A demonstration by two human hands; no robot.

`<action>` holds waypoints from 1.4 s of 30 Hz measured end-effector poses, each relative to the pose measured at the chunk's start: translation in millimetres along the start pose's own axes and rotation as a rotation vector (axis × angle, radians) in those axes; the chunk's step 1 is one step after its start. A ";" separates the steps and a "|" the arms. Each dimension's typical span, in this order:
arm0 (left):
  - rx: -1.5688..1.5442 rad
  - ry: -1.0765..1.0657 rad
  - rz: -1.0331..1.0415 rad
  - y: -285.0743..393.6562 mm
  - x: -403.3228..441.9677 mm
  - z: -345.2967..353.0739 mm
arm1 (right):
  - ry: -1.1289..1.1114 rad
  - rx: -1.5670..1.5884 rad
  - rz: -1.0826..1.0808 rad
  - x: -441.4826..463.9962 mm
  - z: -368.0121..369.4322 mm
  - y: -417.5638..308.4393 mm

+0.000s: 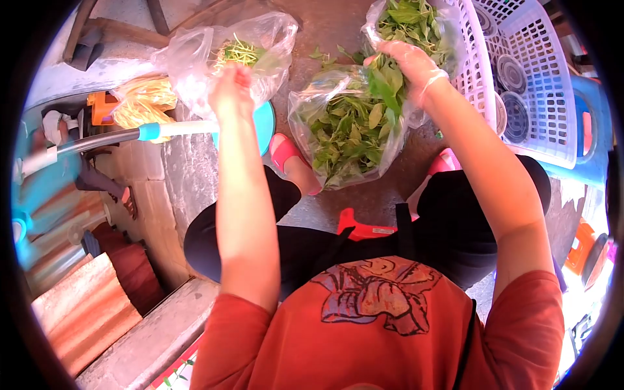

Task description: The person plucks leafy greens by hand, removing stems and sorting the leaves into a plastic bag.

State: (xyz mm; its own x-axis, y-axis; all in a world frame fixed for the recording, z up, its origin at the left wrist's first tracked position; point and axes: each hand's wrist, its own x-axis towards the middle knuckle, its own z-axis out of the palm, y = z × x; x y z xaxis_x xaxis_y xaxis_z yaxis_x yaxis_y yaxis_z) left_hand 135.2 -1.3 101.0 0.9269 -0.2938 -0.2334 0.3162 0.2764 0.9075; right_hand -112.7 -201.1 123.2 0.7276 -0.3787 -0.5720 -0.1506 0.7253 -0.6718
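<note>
My left hand (232, 91) is closed at the near edge of a clear plastic bag (276, 39) at the upper left, where thin pale-green stems (240, 52) show just beyond the fingers. What it grips, if anything, is too blurred to tell. My right hand (413, 68), in a thin clear glove, is closed around a bunch of green leaves (388, 84). Those leaves hang over an open plastic bag full of loose leaves (351, 133), which stands on the ground between my feet. Behind my right hand another bag holds more leaves (409, 23).
White perforated baskets (478, 65) stand at the right, beside a blue plastic piece (595, 123). A turquoise round object (264, 127) and a pole with a white end (188, 129) lie near my left forearm. Yellow bags (143, 104) are farther left. A blurred person's foot (128, 200) shows at the left.
</note>
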 end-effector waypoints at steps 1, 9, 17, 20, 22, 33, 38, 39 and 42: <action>0.074 0.040 -0.013 8.8 19.1 1.2 | 0.014 0.010 -0.002 1.9 -0.9 -0.8; 0.784 -0.139 0.466 -3.2 22.7 10.0 | 0.081 -0.004 0.045 6.5 3.5 -8.8; 1.899 -0.915 0.184 -122.7 -117.1 -38.7 | 0.040 -0.088 -0.004 26.2 -0.7 10.6; 1.987 -0.838 0.375 -146.5 -125.1 -63.1 | 0.014 -0.127 -0.041 16.4 8.8 13.1; 1.847 -0.810 0.324 -138.7 -124.5 -48.4 | -0.088 -0.247 -0.063 20.4 4.3 14.5; 0.645 -0.725 -0.407 -56.8 -113.9 34.9 | -0.262 -1.399 -0.253 12.2 12.1 25.7; 0.225 -0.528 -0.680 -44.1 -128.0 32.1 | -0.212 -1.435 -0.374 13.9 4.1 30.2; 0.129 -0.511 -0.760 -45.6 -124.3 22.0 | -0.216 -1.419 -0.370 13.4 3.5 29.0; 0.042 -0.453 -0.847 -54.7 -121.5 7.2 | -0.209 -1.410 -0.404 11.8 0.7 28.7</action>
State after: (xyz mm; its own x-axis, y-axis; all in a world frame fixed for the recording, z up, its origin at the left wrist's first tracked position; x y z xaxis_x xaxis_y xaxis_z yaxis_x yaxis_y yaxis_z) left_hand 3.8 12.7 82.2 0.2249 -0.7088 -0.6686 0.8293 -0.2210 0.5132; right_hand -108.0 -184.4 97.5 0.9398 -0.2381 -0.2452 -0.3407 -0.5960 -0.7271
